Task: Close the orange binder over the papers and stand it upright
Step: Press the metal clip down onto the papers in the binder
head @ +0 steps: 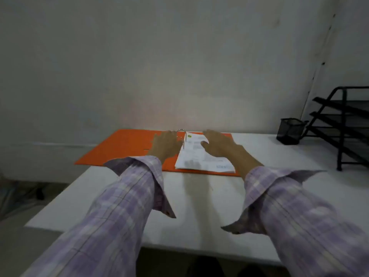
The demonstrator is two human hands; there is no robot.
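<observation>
The orange binder (pixel 127 145) lies wide open and flat along the far edge of the white tabletop (pixel 199 212), close against the wall, its left cover reaching out past the tabletop's left edge. A stack of printed papers (pixel 201 159) sits on the binder's right half, threaded on the metal rings (pixel 182 131) that stand up at the spine. The stack looks slightly fanned at its near edge, and the print on it is too blurred to read.

Both arms stretch forward in lilac checked sleeves (pixel 127 196) with the cuffs unbuttoned and flapping loose. The left hand (pixel 166 143) rests palm down at the spine, just left of the papers, its fingers (pixel 171 134) lying flat and together beside the rings, gripping nothing. The right hand (pixel 218 143) lies palm down on top of the papers, fingers spread loosely and the thumb (pixel 204 144) pointing in toward the spine; it presses or rests on the sheets without closing round anything.

Toward the far right corner of the tabletop stands a black mesh pen cup (pixel 290 130), and just beside it, at the right edge, a black wire tiered letter tray (pixel 343 124). Both stand well apart from the binder. The near half of the tabletop carries only the shadows of the arms
</observation>
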